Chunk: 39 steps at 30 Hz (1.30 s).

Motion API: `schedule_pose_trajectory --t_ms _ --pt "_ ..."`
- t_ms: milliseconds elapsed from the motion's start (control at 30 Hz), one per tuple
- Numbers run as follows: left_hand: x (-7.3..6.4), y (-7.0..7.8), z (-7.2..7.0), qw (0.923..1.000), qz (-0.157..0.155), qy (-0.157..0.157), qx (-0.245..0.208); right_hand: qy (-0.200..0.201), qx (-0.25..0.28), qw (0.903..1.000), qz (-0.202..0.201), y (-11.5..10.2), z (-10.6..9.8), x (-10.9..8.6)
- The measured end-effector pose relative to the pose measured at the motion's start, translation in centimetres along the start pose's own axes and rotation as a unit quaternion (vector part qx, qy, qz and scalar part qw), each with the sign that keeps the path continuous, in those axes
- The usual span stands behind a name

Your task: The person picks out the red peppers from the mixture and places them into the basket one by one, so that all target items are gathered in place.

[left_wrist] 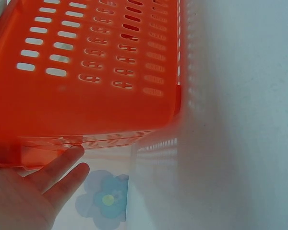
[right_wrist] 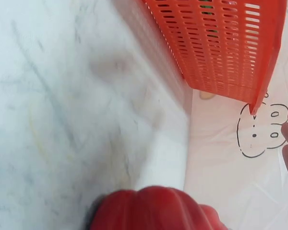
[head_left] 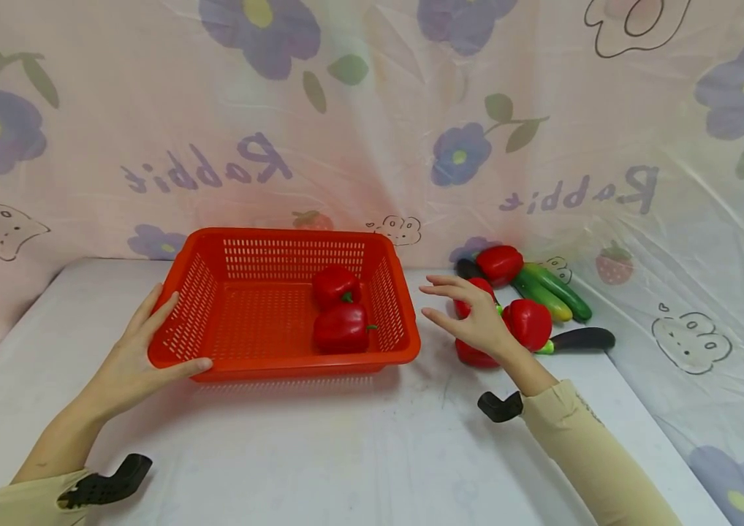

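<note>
My left hand holds the front left corner of a red plastic basket. Its thumb lies along the front rim while the fingers reach up the left side. In the left wrist view two fingers show at the basket's rim. Two red bell peppers, one behind the other, lie in the basket's right part. My right hand hovers between the basket and a vegetable pile, fingers apart and nothing between them. Below it, in the right wrist view, is a red bell pepper.
The pile at the right has several red bell peppers, a cucumber, a yellow-green one and a dark eggplant. A patterned curtain hangs behind the white table.
</note>
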State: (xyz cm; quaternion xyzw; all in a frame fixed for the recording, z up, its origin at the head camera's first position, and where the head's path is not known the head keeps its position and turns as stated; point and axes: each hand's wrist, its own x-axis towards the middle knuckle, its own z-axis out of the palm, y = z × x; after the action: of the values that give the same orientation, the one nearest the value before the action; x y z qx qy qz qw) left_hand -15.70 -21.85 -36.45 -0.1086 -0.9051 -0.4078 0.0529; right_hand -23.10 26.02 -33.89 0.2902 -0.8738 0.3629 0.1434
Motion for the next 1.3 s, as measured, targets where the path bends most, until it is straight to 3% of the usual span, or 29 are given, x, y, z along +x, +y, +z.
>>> schedule_pose_trajectory --t_ms 467,1300 --pt "0.2 0.0 -0.1 0.9999 -0.002 -0.001 0.012 -0.002 -0.009 0.9998 0.015 0.6 -0.7 -0.4" --pt "0.2 0.0 -0.1 0.9999 -0.002 0.000 0.011 -0.026 -0.036 0.9943 0.097 1.9 -2.0 -1.9"
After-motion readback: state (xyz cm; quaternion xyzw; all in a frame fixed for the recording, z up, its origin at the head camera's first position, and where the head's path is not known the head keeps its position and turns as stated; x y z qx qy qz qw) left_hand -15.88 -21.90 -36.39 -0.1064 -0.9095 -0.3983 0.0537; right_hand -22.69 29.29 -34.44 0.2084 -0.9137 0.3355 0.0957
